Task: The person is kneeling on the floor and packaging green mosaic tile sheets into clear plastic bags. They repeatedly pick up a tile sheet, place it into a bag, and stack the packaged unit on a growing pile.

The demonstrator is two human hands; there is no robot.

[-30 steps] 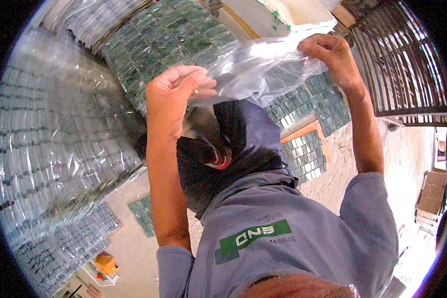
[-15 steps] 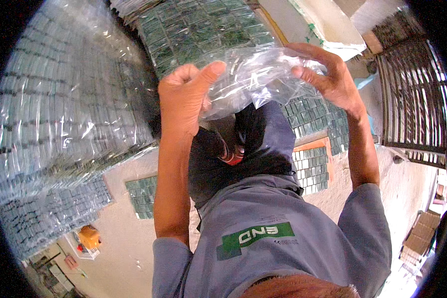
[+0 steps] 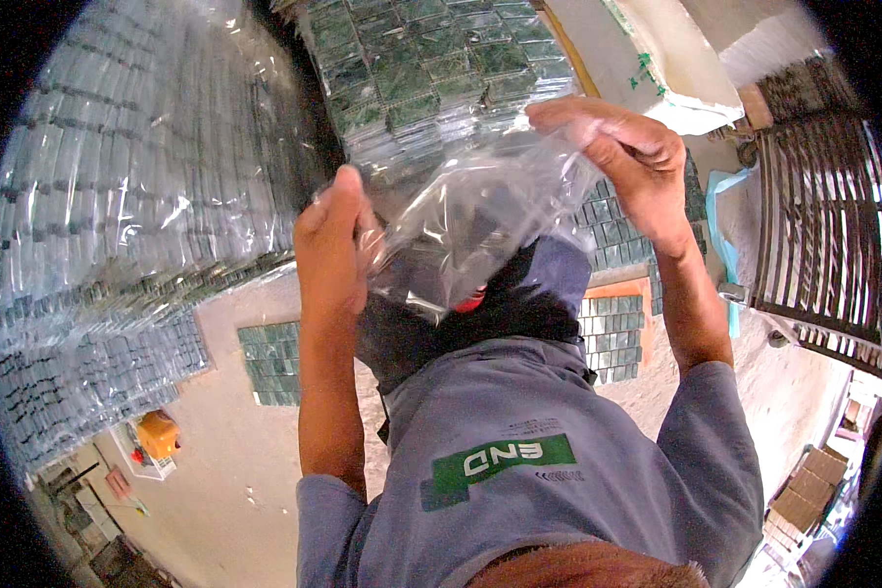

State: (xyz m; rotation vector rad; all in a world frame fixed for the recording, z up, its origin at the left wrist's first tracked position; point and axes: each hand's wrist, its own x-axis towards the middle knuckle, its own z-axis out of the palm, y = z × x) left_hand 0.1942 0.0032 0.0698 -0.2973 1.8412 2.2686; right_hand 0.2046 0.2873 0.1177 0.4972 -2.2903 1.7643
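Note:
A clear plastic sheet or bag [image 3: 470, 220] is stretched between my hands in front of my legs. My left hand [image 3: 338, 245] grips its left edge, thumb up and fingers curled in. At the upper right, my right hand [image 3: 632, 157] pinches the other end between thumb and fingers. Just beyond the plastic stands a stack of green mosaic tile sheets [image 3: 431, 59], some wrapped in clear film. Through the plastic, part of a red-marked shoe and dark trousers shows.
Tall stacks of film-wrapped tiles [image 3: 137, 176] rise on the left. Tile sheets lie on the floor [image 3: 269, 363], another on an orange board [image 3: 612, 333]. A white foam box [image 3: 691, 83] stands at the upper right, by a slatted rack [image 3: 818, 216]. A yellow object [image 3: 159, 434] sits at the lower left.
The plastic has been drawn out and hangs lower, slanting between my hands. My left hand has shifted slightly left and down; the right hand's fingers have closed more on their end.

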